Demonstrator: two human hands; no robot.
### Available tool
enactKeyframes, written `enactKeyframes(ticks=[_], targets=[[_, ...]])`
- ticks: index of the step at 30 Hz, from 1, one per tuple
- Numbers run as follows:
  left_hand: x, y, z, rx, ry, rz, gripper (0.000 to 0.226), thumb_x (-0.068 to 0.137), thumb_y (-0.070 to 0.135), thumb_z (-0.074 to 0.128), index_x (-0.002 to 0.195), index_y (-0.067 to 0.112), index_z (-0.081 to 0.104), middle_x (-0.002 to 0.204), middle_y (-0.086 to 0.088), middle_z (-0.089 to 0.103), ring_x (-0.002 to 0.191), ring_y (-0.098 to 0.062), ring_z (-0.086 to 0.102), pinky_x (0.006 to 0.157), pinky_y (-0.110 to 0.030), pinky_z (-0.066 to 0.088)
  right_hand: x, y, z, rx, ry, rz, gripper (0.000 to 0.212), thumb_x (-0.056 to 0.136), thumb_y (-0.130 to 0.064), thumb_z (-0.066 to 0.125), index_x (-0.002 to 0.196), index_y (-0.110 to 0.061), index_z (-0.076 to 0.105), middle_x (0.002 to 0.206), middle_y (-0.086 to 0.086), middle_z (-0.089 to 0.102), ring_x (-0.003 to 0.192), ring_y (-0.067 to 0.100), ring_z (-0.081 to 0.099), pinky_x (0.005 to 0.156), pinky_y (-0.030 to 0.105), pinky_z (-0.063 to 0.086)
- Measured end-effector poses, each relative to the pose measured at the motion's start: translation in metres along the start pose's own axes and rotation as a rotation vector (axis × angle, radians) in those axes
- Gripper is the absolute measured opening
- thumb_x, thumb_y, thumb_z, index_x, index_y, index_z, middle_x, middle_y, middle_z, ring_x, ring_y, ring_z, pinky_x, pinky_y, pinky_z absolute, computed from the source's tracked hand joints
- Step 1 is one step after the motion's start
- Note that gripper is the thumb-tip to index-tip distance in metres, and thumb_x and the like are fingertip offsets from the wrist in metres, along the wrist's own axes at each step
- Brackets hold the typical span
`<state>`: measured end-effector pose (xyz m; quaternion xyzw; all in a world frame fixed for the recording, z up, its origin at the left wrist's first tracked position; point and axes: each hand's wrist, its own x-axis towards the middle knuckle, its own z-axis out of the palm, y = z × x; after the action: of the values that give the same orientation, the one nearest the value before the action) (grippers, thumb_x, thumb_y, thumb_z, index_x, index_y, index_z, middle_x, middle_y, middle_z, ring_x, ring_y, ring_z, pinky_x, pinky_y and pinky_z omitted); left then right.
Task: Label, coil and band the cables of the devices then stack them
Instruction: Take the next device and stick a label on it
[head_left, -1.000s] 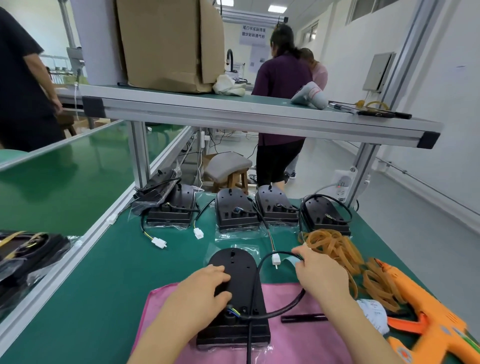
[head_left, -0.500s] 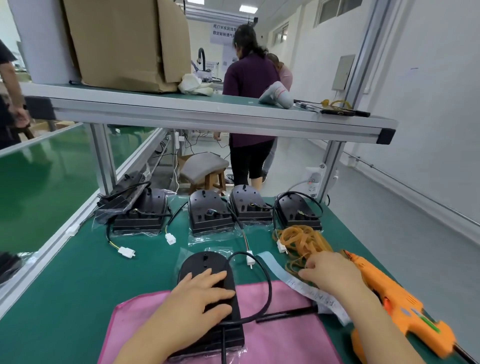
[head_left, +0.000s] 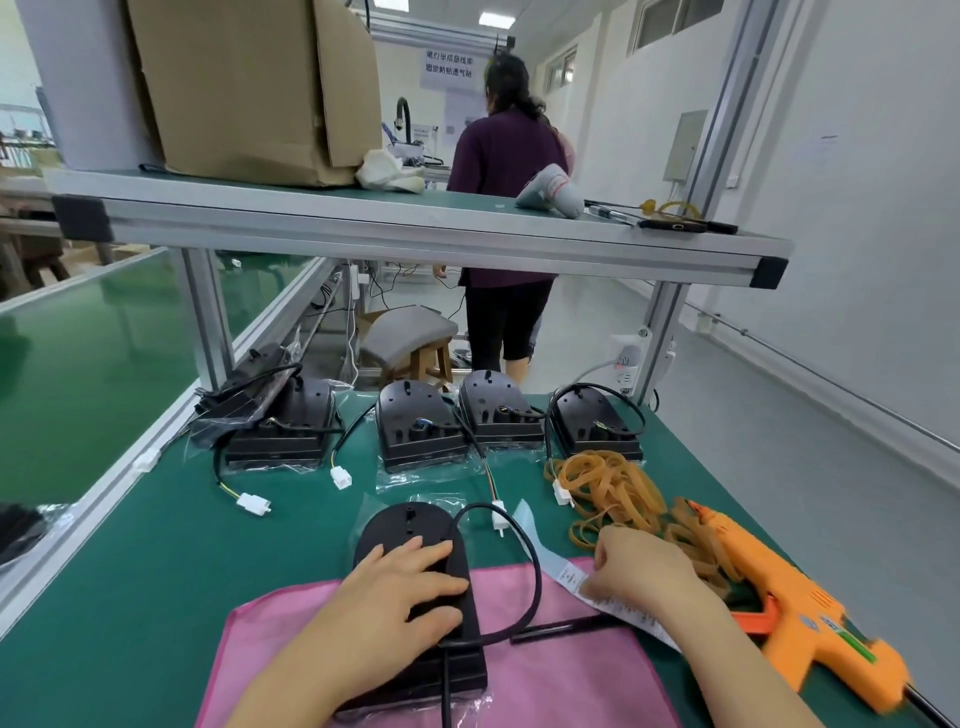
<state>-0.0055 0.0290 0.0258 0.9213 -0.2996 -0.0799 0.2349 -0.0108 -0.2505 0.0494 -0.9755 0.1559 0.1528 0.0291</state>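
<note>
Green bench mat (head_left: 145, 582), bounded on the left by an aluminium rail (head_left: 104, 493) and on the right by the bench edge just beyond an orange glue gun (head_left: 795, 608). Overhead shelf (head_left: 415, 234) spans the far end on two uprights, above the back row.

Open room: bare mat lies left of the pink cloth (head_left: 571, 680) up to the rail. A narrower bare band runs between the near device and the back row. The right side is crowded by a heap of rubber bands (head_left: 613, 483), which touches the glue gun.

Item 1: black device (head_left: 410, 525), flat, its near half on the pink cloth and its rounded far end on the mat. Its cable (head_left: 532, 566) arcs out to the right and ends in a white connector (head_left: 498, 517) on the mat.

Item 2: back-row devices (head_left: 415, 426), four in line, cables loose.

Item 3: label strip (head_left: 524, 525), white, lying diagonally from the mat onto the cloth, just right of the cable loop.

Left hand (head_left: 400, 597): fingers spread and flat, resting on the black device, grasping nothing.

Right hand (head_left: 644, 571): fingertips down on the label strip, well apart from the device. Whether they pinch or only press it cannot be told.
</note>
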Motion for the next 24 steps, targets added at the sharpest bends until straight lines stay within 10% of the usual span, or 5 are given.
enactKeyframes(ticks=[9, 16, 24], targets=[[0.002, 0.01, -0.011, -0.053, 0.0, -0.029, 0.034, 0.096, 0.048, 0.05, 0.129, 0.048, 0.054, 0.155, 0.025, 0.024, 0.146, 0.001, 0.011, 0.12, -0.026, 0.005, 0.003, 0.008, -0.006, 0.421, 0.008, -0.041, 0.023, 0.085, -0.025, 0.06, 0.066, -0.017, 0.049, 0.064, -0.005, 0.054, 0.052, 0.011, 0.044, 0.049, 0.019, 0.037], [0.056, 0.086, -0.01, -0.109, 0.317, 0.054, 0.013, 0.092, 0.027, 0.056, 0.094, 0.025, 0.069, 0.099, 0.01, 0.065, 0.099, -0.012, 0.056, 0.091, -0.03, 0.043, -0.014, 0.018, -0.016, 0.959, 0.215, -0.043, 0.015, 0.084, -0.015, 0.065, 0.069, -0.016, 0.069, 0.08, -0.001, 0.072, 0.063, 0.014, 0.061, 0.054, 0.023, 0.049], [0.097, 0.124, 0.033, -0.154, 0.454, 0.055, 0.012, 0.091, 0.025, 0.056, 0.099, 0.022, 0.065, 0.101, 0.006, 0.061, 0.098, -0.015, 0.054, 0.081, -0.025, 0.039, -0.024, 0.021, -0.008, 1.122, 0.239, -0.08, 0.008, 0.078, -0.02, 0.073, 0.072, -0.024, 0.074, 0.075, -0.009, 0.072, 0.072, 0.006, 0.065, 0.059, 0.018, 0.045]])
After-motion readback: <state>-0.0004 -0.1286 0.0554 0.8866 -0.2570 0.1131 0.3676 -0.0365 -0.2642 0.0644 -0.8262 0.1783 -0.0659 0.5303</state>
